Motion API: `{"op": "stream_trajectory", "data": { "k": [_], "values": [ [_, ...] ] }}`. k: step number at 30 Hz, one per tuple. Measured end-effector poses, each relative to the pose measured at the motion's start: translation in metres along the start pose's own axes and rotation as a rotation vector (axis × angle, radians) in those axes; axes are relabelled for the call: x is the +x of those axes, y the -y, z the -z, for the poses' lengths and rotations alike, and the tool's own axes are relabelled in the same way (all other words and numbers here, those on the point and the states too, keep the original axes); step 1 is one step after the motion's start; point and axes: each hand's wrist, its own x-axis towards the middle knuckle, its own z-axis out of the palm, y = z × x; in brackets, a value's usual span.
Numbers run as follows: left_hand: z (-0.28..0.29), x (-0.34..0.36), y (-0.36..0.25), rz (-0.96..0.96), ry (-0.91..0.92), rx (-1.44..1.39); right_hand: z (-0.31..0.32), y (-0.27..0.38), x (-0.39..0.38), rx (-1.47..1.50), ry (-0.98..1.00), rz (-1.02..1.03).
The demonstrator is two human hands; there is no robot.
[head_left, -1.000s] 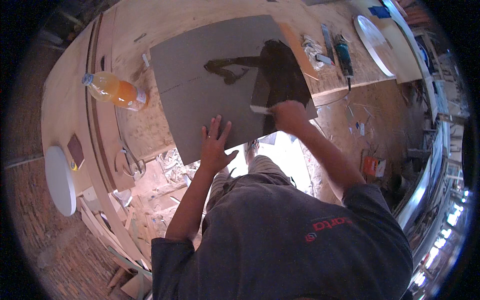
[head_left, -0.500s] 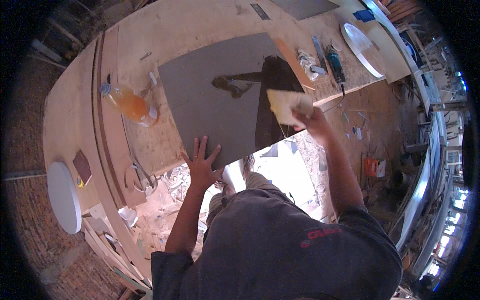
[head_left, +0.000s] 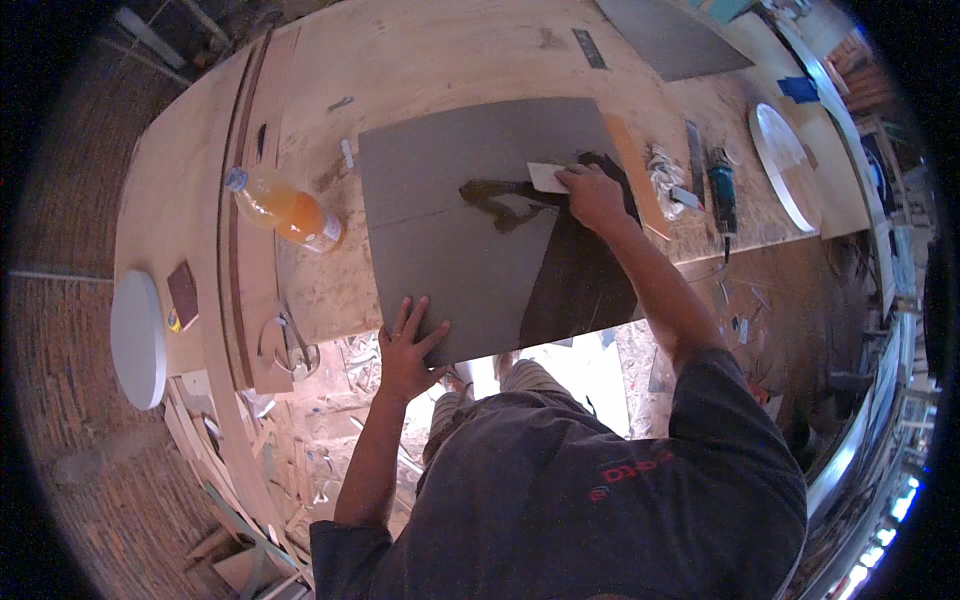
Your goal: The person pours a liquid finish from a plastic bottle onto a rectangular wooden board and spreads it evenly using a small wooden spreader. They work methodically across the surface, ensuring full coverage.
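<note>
A grey sheet (head_left: 440,250) lies on the wooden workbench, its near edge jutting past the bench edge. Its right part is coated in a dark wet film, and a loop of dark brown liquid (head_left: 510,215) sits near the middle. My right hand (head_left: 598,200) grips a pale flat spreader (head_left: 547,178), whose blade rests on the sheet at the upper end of the dark streak. Spread flat on the sheet's near left corner, my left hand (head_left: 410,350) has its fingers apart and holds nothing.
A bottle of orange liquid (head_left: 285,210) lies left of the sheet. To the right are an orange-brown strip (head_left: 637,175), a crumpled rag (head_left: 665,175), a metal strip (head_left: 696,155) and a corded teal power tool (head_left: 722,190). White round discs (head_left: 138,340) lie at both bench ends.
My right hand has moved the spreader from the sheet's near right edge away from me to its far part, now down on the surface. The whole view has shifted; my left hand stays on the corner.
</note>
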Motion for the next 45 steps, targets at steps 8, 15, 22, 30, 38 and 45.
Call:
{"op": "stream_trajectory", "data": {
  "k": [8,15,22,30,38,45],
  "values": [
    [0.005,0.006,-0.006,0.003,0.021,-0.047,-0.003,-0.063,0.051,-0.044,-0.123,-0.171],
    [-0.003,0.004,-0.002,0.006,-0.004,0.010,0.011,0.018,-0.018,-0.108,0.211,-0.103],
    [-0.007,0.003,0.002,-0.022,0.001,-0.007,0.018,0.104,-0.158,-0.023,0.361,0.003],
    [-0.003,0.004,0.005,-0.044,0.033,0.001,0.041,0.145,-0.245,0.196,0.510,-0.053],
    [0.001,0.003,0.042,0.141,-0.446,-0.299,0.075,0.053,-0.141,0.635,0.082,-0.382],
    [0.001,0.022,0.047,0.731,-0.198,-1.033,0.021,0.053,-0.012,0.204,-0.145,-0.039]
  ]
}}
